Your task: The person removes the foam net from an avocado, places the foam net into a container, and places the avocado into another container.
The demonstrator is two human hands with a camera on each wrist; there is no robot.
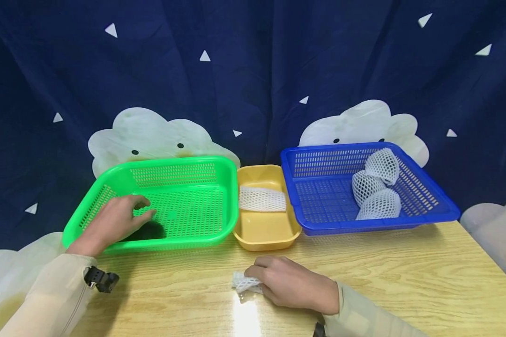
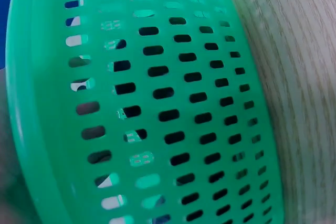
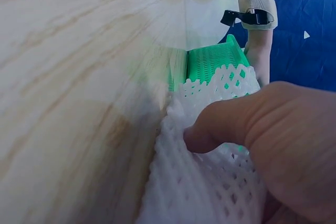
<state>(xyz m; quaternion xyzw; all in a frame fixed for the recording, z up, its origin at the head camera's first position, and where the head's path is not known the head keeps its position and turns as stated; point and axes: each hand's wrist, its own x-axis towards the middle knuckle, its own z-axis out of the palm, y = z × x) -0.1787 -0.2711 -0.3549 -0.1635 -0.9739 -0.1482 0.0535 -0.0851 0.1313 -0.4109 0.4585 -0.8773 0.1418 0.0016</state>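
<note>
My right hand pinches a white foam fruit net low over the table in front of the yellow tray. In the right wrist view the thumb presses on the flattened net, and its open mesh end points toward the green basket. My left hand reaches over the near left side of the green basket, thumb and forefinger spread apart. Something dark lies below that hand inside the basket; I cannot tell what it is. The left wrist view shows mostly the slotted basket wall, with the hand largely hidden.
A yellow tray between the baskets holds another flat white foam net. At the right, a blue basket contains several net-wrapped items. Behind everything hangs a dark blue curtain. The wooden table stretches in front.
</note>
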